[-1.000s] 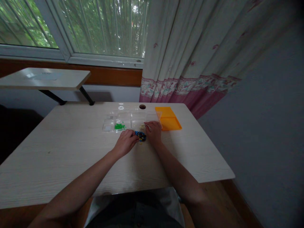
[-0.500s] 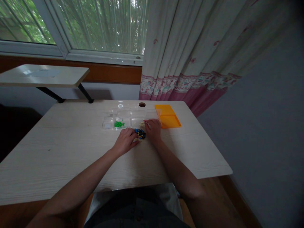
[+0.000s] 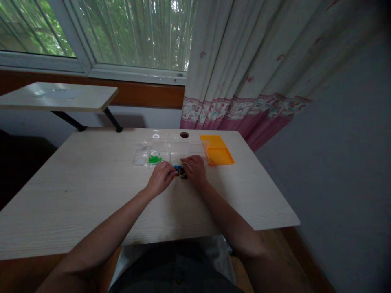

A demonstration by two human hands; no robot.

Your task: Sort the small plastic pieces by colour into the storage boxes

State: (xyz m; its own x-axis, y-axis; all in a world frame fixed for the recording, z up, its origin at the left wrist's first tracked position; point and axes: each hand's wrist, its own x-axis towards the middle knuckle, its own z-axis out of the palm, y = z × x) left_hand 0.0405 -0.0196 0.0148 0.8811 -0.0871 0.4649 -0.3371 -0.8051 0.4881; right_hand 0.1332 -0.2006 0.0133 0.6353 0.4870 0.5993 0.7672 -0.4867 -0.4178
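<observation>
A small pile of tiny blue, black and yellow pieces (image 3: 181,172) lies on the table between my hands; they are too small to name. At its left edge, my left hand (image 3: 159,178) has thumb and fingers pinched together, and what is between them is hidden. My right hand (image 3: 196,170) reaches over the right side of the pile, its index finger stretched out and a little apart from the thumb. Just beyond both hands sits a clear plastic tray (image 3: 169,152) with compartments. Bright green pieces (image 3: 155,159) fill part of one front compartment.
An orange plastic tray (image 3: 220,156) lies right of the clear one. Behind them is a round hole (image 3: 184,134) in the pale table (image 3: 100,195). A raised shelf (image 3: 61,97) stands at the back left. A curtain (image 3: 232,106) hangs behind the table's right side.
My right hand has come back from the front compartment to the pile. My left fingers have drawn together at the pile's left edge. The view has shifted slightly.
</observation>
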